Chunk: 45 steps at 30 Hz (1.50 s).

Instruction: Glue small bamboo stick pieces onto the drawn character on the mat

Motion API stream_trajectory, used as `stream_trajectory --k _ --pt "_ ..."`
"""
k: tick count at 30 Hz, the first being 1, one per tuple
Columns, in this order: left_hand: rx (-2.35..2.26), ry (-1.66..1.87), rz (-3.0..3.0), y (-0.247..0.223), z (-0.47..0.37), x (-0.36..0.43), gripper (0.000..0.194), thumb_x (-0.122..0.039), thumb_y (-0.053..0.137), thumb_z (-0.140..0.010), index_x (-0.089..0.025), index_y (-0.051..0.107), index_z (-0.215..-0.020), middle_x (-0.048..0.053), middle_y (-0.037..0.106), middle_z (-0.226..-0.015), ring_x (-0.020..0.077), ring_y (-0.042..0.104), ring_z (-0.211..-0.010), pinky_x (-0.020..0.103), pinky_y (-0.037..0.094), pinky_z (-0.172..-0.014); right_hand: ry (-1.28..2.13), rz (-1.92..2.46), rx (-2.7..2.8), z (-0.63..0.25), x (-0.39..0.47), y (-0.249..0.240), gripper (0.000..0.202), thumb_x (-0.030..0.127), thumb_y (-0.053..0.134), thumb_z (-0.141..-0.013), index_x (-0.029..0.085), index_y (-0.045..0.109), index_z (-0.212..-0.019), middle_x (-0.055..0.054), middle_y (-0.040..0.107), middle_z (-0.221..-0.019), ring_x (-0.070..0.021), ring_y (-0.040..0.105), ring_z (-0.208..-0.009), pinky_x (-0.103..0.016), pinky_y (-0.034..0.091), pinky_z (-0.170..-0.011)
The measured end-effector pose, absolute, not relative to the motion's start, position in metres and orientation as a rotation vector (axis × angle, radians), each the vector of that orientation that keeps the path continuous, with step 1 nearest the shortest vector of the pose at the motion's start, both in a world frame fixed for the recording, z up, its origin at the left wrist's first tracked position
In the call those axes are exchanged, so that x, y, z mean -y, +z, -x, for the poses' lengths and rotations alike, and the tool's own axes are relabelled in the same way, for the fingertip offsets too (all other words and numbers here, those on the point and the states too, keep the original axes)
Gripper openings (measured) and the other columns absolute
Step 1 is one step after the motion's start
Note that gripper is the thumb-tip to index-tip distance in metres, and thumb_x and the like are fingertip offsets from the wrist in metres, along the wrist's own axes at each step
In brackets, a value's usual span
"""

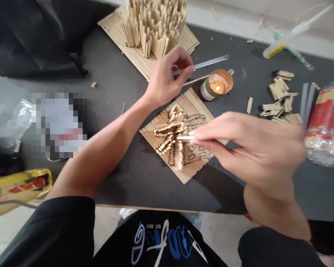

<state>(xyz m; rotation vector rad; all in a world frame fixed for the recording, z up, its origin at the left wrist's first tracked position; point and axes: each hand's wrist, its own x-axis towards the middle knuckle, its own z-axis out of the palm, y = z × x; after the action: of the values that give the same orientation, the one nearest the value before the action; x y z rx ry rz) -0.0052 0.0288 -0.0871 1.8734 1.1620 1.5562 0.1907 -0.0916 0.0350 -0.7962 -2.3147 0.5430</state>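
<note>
A square mat of thin wooden sticks (pixel 197 107) lies on the dark table, with black outlines drawn on it. Short wooden sticks (pixel 178 155) stand upright along part of the drawing. Over the mat, my right hand (pixel 247 148) pinches a short wooden stick (pixel 185 138), its tip among the standing ones. My left hand (pixel 169 76), above the mat's far corner, grips a translucent glue stick (pixel 211 62) between thumb and fingers. Close to its right burns a candle (pixel 218 85) in a small cup, with a thin stick lying beside it.
A dense block of upright sticks (pixel 156 26) stands on another mat at the back. Loose sticks (pixel 281 96), a plastic-wrapped bundle (pixel 327 124) and a nozzle bottle (pixel 286 40) are at right. A blurred-out phone-like item (pixel 59 126) and black bag (pixel 30 40) are at left.
</note>
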Motion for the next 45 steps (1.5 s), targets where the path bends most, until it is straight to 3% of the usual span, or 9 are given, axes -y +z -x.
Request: stream_trajectory --k 3,10,15,21,25,31,37,45 --pt "-1.083 1.587 -1.874 -0.086 0.005 -0.027 0.01 -0.015 0.062 -0.09 -0.024 0.06 -0.085 -0.001 0.064 -0.08 0.0158 0.062 -0.074 0.029 0.048 -0.065 0.601 0.806 2.352 -0.19 0.09 0.035 0.016 0.008 0.071 -0.091 0.022 0.075 -0.099 0.002 0.077 -0.093 -0.0156 0.071 -0.085 -0.034 0.059 -0.076" --pt "-1.069 1.592 -1.937 -0.089 0.006 -0.027 0.009 -0.014 0.061 -0.09 -0.021 0.057 -0.088 0.002 0.061 -0.08 0.0149 0.058 -0.07 0.028 0.042 -0.058 0.631 0.914 2.374 -0.19 0.096 0.028 0.038 0.004 0.07 -0.088 0.035 0.073 -0.11 0.005 0.077 -0.101 -0.021 0.074 -0.089 -0.037 0.063 -0.08" --pt "-1.106 1.51 -1.924 -0.085 0.006 -0.024 0.01 -0.025 0.059 -0.096 -0.031 0.058 -0.089 0.004 0.063 -0.082 0.0191 0.058 -0.074 0.035 0.044 -0.057 0.636 0.792 2.486 -0.186 0.09 0.027 0.031 0.003 0.065 -0.091 0.029 0.073 -0.104 0.002 0.076 -0.102 -0.0205 0.072 -0.09 -0.037 0.062 -0.082" --pt "-1.003 1.65 -1.948 -0.095 0.004 -0.031 0.006 -0.014 0.065 -0.092 -0.017 0.06 -0.089 0.002 0.061 -0.082 0.0125 0.055 -0.071 0.025 0.039 -0.061 0.545 0.888 2.432 -0.177 0.09 0.021 0.03 0.001 0.061 -0.092 0.029 0.074 -0.097 0.001 0.073 -0.101 -0.017 0.068 -0.082 -0.032 0.057 -0.071" --pt "-1.025 1.621 -1.94 -0.093 0.005 -0.029 0.007 -0.012 0.064 -0.093 -0.017 0.061 -0.09 0.003 0.063 -0.085 0.0128 0.056 -0.074 0.023 0.036 -0.059 0.543 1.013 2.409 -0.174 0.094 0.014 0.029 0.006 0.065 -0.091 0.034 0.074 -0.093 0.002 0.07 -0.097 -0.016 0.065 -0.073 -0.032 0.056 -0.067" --pt "-0.944 1.654 -1.889 -0.087 0.005 -0.028 0.011 -0.003 0.066 -0.088 -0.014 0.064 -0.087 0.0 0.062 -0.08 0.0112 0.056 -0.072 0.02 0.036 -0.058 0.583 1.119 2.317 -0.168 0.097 0.011 0.018 0.012 0.068 -0.093 0.028 0.074 -0.087 0.0 0.061 -0.082 -0.0129 0.057 -0.065 -0.029 0.053 -0.06" --pt "-0.911 1.652 -1.89 -0.086 0.007 -0.028 0.01 -0.003 0.068 -0.088 -0.013 0.066 -0.087 -0.002 0.062 -0.079 0.0103 0.057 -0.072 0.017 0.036 -0.06 0.622 1.192 2.324 -0.165 0.1 0.009 0.02 0.016 0.069 -0.093 0.034 0.075 -0.087 0.0 0.061 -0.08 -0.0157 0.06 -0.065 -0.033 0.054 -0.059" --pt "-0.956 1.619 -1.908 -0.082 0.009 -0.026 0.008 -0.006 0.068 -0.089 -0.014 0.066 -0.088 -0.003 0.062 -0.079 0.0101 0.058 -0.073 0.017 0.038 -0.06 0.669 1.187 2.344 -0.164 0.102 0.011 0.02 0.013 0.068 -0.093 0.031 0.075 -0.091 -0.001 0.063 -0.083 -0.0157 0.062 -0.068 -0.032 0.056 -0.062"
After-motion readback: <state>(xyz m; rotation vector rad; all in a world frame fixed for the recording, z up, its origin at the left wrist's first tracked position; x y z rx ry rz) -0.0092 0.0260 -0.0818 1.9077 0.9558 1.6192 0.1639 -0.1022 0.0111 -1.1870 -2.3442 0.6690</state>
